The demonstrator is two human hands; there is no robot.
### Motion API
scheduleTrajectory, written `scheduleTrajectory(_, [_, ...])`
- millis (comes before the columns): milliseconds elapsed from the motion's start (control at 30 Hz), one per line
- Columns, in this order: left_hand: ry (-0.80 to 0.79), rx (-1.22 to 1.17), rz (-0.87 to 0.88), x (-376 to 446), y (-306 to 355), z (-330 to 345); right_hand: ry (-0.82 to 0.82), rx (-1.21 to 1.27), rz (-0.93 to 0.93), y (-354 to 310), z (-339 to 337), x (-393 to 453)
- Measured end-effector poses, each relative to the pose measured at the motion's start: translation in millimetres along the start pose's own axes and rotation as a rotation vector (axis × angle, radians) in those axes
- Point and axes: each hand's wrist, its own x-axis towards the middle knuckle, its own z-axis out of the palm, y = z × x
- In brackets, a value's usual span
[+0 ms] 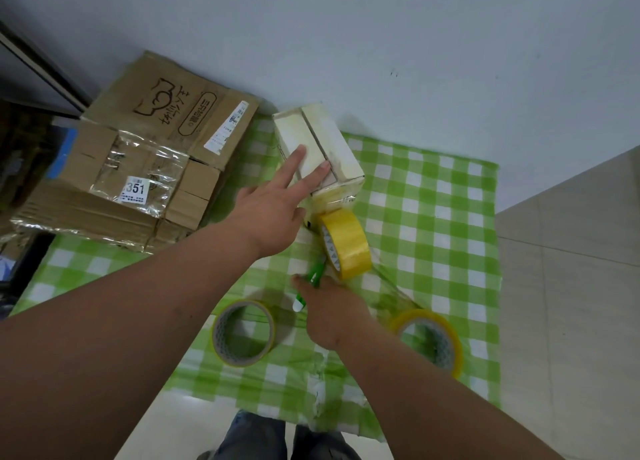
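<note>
Cartons (pixel 138 168), flattened and taped, are stacked at the left edge of the checked cloth (pixel 433 217), out of the working area. Nearer the person a spare roll (pixel 242 333) lies flat on the cloth, within reach.

Across the middle, the left hand (pixel 273 213) reaches out with straight, spread fingers and presses down on the top of the white box (pixel 332 148). It grasps nothing; the pressure probably keeps the box from sliding while the tape is pulled taut. The box sits at the far side of the cloth, close to the wall.

A strip of tape runs from the box's near end to the yellow roll (pixel 346 245), which stands on edge just in front of it. The right hand (pixel 332 314) has its fingers curled round a green cutter (pixel 313 276), whose tip points at the strip beside the roll, apparently to sever it.

Farther right, a third roll (pixel 429 338) lies on the cloth.
</note>
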Motion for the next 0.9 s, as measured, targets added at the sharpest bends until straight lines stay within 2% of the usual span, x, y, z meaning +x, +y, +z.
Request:
scheduleTrajectory(100, [0.006, -0.030, 0.015, 0.6, 0.2, 0.1, 0.140, -0.010, -0.041, -0.2, 2.8, -6.0])
scheduleTrajectory(167, [0.027, -0.069, 0.017, 1.3, 2.2, 1.4, 0.175, -0.025, -0.051, 2.6, 4.6, -11.0])
scheduleTrajectory(300, [0.176, -0.178, -0.027, -1.2, 10.7, 5.2, 0.082, -0.059, -0.040, 8.2, 1.8, -16.9])
scheduleTrajectory(400, [0.305, -0.246, -0.081, -3.4, 18.7, 11.3, 0.018, 0.150, -0.044, 13.9, -13.9, -20.2])
scheduleTrajectory(467, [0.265, -0.257, -0.131, -3.7, 23.4, 12.7, -0.048, 0.297, -0.012, 23.1, -33.3, -26.5])
scheduleTrajectory(600, [0.101, -0.310, -0.221, -5.5, 31.6, 15.3, -0.287, 0.375, 0.050, 58.9, -81.5, -52.3])
scheduleTrajectory(667, [0.067, -0.380, -0.257, -7.7, 38.3, 18.1, -0.325, 0.500, 0.082, 75.9, -102.8, -67.6])
scheduleTrajectory(767, [0.079, -0.481, -0.302, -9.3, 48.3, 23.3, -0.192, 0.699, 0.100, 90.1, -125.0, -77.0])
scheduleTrajectory(900, [0.135, -0.612, -0.354, -10.1, 57.1, 31.2, 0.050, 0.791, 0.084, 86.5, -134.5, -62.6])
